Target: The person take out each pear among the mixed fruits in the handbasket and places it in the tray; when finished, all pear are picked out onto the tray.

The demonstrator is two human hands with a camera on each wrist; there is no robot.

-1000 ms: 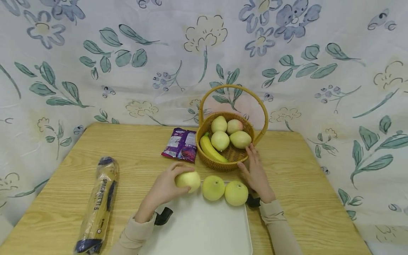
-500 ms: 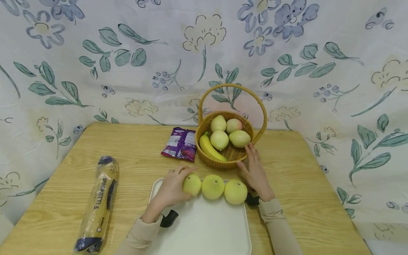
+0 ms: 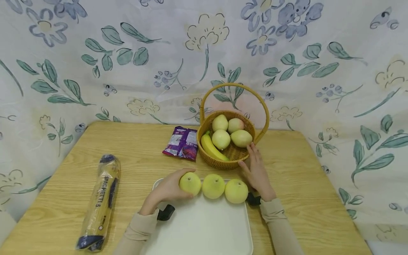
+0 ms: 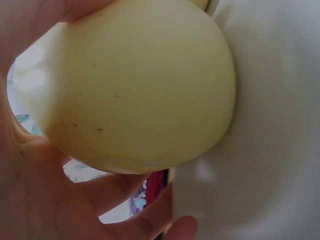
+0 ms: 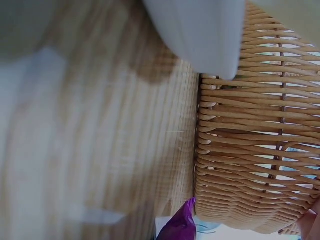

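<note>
My left hand (image 3: 170,187) curves its thumb and fingers round a round yellow-green fruit (image 3: 190,184) at the far left of a row on the white tray (image 3: 204,230). In the left wrist view this smooth fruit (image 4: 145,85) rests against the tray, marked with small dark specks. Beside it in the row sit a second yellow-green fruit (image 3: 213,186) and a third (image 3: 236,191), stem ends up. My right hand (image 3: 259,175), fingers extended, touches the right front side of a wicker basket (image 3: 220,165). The basket's woven wall (image 5: 255,150) fills the right of the right wrist view.
Inside the basket lie a banana (image 3: 211,148) and several pale round fruits (image 3: 221,139). A purple packet (image 3: 181,143) lies left of the basket. A spaghetti bag (image 3: 100,202) lies on the wooden table (image 3: 137,156) at left. Floral cloth (image 3: 178,53) hangs behind.
The fruit in my left hand has turned upright, stem end now up, and settled at the row's left end. My left hand has shifted round to its left side. The right hand has stayed at the basket.
</note>
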